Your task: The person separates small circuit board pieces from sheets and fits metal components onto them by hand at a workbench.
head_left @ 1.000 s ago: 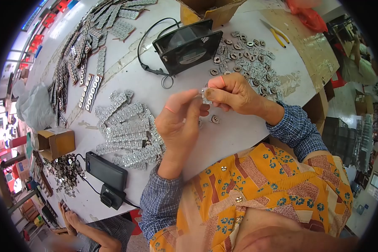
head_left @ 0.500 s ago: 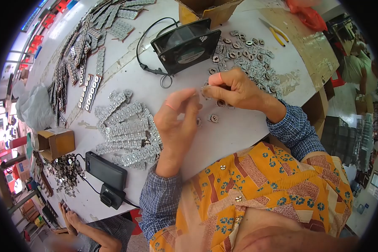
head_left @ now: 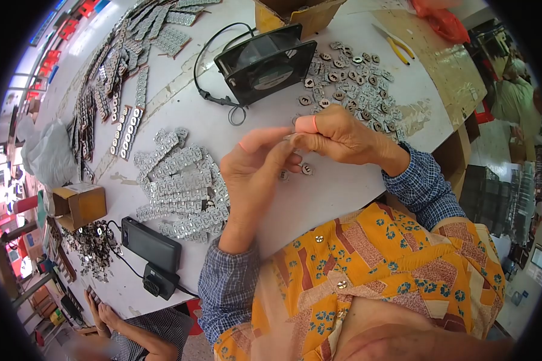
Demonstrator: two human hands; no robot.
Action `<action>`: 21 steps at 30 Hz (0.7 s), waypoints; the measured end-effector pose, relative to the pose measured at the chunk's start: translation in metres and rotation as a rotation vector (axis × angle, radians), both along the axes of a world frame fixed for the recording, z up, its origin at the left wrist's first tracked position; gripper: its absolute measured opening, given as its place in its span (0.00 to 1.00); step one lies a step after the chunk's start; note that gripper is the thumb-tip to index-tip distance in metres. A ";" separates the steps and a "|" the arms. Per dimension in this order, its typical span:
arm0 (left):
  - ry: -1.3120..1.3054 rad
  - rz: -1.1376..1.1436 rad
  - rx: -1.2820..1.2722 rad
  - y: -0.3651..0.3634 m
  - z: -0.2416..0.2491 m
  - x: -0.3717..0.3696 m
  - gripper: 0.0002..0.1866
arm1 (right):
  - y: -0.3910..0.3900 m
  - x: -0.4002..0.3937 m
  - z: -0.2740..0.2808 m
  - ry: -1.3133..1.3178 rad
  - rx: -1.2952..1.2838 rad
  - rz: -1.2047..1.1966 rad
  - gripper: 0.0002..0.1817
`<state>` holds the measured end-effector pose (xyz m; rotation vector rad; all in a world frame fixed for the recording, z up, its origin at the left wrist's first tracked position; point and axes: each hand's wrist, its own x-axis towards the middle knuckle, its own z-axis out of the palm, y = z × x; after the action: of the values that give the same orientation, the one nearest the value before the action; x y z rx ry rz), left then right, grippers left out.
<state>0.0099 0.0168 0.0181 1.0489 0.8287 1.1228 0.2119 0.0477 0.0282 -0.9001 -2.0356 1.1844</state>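
My left hand (head_left: 256,159) and my right hand (head_left: 340,135) meet over the table, fingertips touching. Both are closed in a pinch, and whatever sits between the fingertips is too small and covered to make out. Bands of pinkish tape wrap an index finger on each hand. Just below the fingers lie a loose round metal part (head_left: 307,169) and another beside it. Behind my right hand spreads a heap of small metal parts (head_left: 361,84) with round dark centres. Left of my left hand is a pile of silvery metal strips (head_left: 180,180).
A black fan (head_left: 265,66) with a cable stands behind my hands, before a cardboard box (head_left: 301,18). Yellow-handled pliers (head_left: 397,48) lie at the back right. At left are more strips (head_left: 126,129), a small box (head_left: 81,204) and a black device (head_left: 152,243). Another person's hands (head_left: 105,316) show lower left.
My hands have come together; the gap between their fingertips has closed. My right hand has lowered slightly. The piles on the table look the same.
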 end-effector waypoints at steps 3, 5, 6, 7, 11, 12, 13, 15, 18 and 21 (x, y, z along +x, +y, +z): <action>-0.033 0.004 0.013 -0.001 0.000 -0.001 0.12 | -0.004 -0.003 0.007 0.137 -0.323 -0.057 0.15; -0.017 0.038 0.110 -0.003 0.000 0.002 0.11 | -0.005 -0.003 0.011 0.233 -0.529 -0.088 0.16; -0.014 0.050 0.139 -0.003 -0.001 0.003 0.11 | -0.006 -0.003 0.012 0.254 -0.601 -0.089 0.16; -0.011 0.062 0.167 -0.004 -0.003 0.004 0.11 | -0.006 -0.003 0.012 0.274 -0.674 -0.090 0.16; -0.062 0.060 0.106 -0.004 -0.002 0.002 0.11 | -0.007 -0.005 0.007 0.359 -0.751 -0.094 0.16; -0.073 0.050 0.075 -0.004 -0.001 0.002 0.11 | -0.007 -0.006 0.007 0.359 -0.753 -0.095 0.16; -0.083 0.039 0.043 -0.005 0.000 0.001 0.11 | -0.008 -0.006 0.006 0.360 -0.755 -0.096 0.16; -0.075 0.077 0.060 -0.005 -0.001 0.001 0.12 | -0.007 -0.006 0.005 0.358 -0.739 -0.109 0.16; 0.022 0.214 0.234 -0.003 -0.008 0.007 0.14 | -0.005 -0.007 0.008 0.339 -0.713 -0.156 0.17; 0.196 0.289 0.438 -0.001 -0.011 0.008 0.18 | -0.003 -0.006 0.007 0.348 -0.697 -0.167 0.18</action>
<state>0.0178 0.0160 0.0070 1.4510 0.9323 1.5069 0.2055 0.0443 0.0349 -1.0543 -1.2470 1.8437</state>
